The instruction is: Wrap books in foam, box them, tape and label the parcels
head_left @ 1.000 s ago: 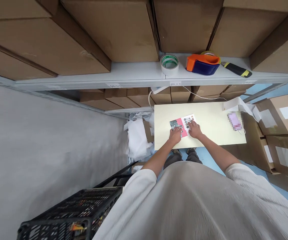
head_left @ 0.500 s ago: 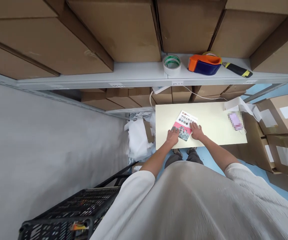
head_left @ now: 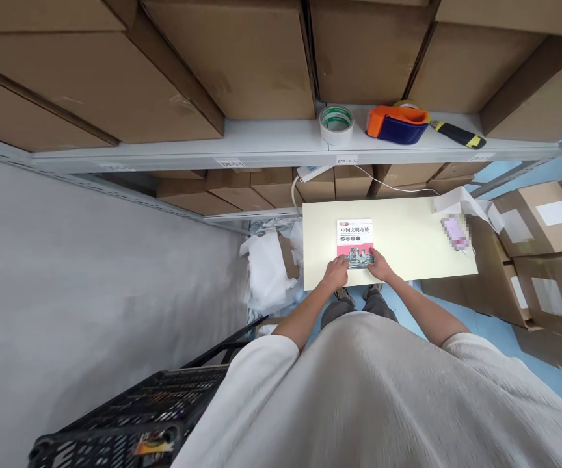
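Note:
A book (head_left: 355, 235) with a white and pink cover, Chinese title and a picture of buildings lies face up on the pale yellow table (head_left: 408, 240). Its edges run nearly square to the table. My left hand (head_left: 337, 270) grips the lower left edge of the book, fingers closed along it. On the opposite side my right hand (head_left: 380, 265) holds the lower right edge, its fingertips on the cover. Whether the book is lifted off the tabletop I cannot tell.
A shelf (head_left: 271, 140) ahead bears cardboard boxes (head_left: 232, 58), a tape roll (head_left: 336, 125), an orange and blue tape dispenser (head_left: 398, 125) and a utility knife (head_left: 458, 134). A blurred pink item (head_left: 455, 233) lies right. A black crate (head_left: 129, 409) and white wrapping (head_left: 268, 270) are left.
The book has turned from a slant to straight. My right hand has slid down to its lower right edge, and my left hand stays at the lower left.

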Motion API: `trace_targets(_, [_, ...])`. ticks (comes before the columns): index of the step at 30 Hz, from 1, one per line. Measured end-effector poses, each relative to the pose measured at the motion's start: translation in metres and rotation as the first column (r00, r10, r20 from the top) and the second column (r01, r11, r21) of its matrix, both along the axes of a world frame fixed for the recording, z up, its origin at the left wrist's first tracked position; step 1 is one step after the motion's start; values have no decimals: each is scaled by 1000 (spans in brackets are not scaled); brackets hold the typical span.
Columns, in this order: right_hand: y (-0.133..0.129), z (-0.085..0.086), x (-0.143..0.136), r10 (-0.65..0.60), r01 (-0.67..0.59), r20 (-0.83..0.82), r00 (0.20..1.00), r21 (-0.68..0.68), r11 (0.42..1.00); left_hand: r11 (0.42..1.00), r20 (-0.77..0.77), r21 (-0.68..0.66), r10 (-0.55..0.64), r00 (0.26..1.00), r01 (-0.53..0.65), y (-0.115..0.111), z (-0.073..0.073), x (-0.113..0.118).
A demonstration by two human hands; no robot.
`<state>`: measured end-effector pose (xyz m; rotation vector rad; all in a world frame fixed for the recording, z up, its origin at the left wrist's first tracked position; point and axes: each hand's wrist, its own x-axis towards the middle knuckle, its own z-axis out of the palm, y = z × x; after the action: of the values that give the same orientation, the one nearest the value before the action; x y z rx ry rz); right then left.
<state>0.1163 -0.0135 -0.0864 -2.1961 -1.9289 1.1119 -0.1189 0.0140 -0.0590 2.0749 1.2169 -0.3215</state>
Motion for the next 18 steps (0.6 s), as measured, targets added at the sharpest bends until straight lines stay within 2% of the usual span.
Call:
trace_targets(3, [-4, 3, -4, -266, 255, -173, 948, -80, 963, 1000, 0, -10, -12, 1000, 12, -2, -3, -1])
trace_targets(6, [7, 8, -6, -483, 460, -274, 832, -146, 876, 999, -18, -26, -25, 1000, 25, -3, -5, 0])
trace_targets(8, [15, 11, -5, -572, 542, -336, 748, -189, 819, 999, -18, -31, -21, 1000, 21, -2, -7, 0])
trace_targets(10, [20, 13, -2, -621, 584, -359, 696, -218, 782, 999, -10, -32, -15, 1000, 14, -1, -8, -1])
trace_targets(12, [22, 14, -1, -632, 596, -351, 691, -219, 773, 999, -6, -33, -10, 1000, 10, -1, -9, -2])
trace_targets(18, [27, 13, -10, -570, 527, -332, 752, -218, 822, 999, 10, -44, 13, 1000, -12, -2, -13, -3])
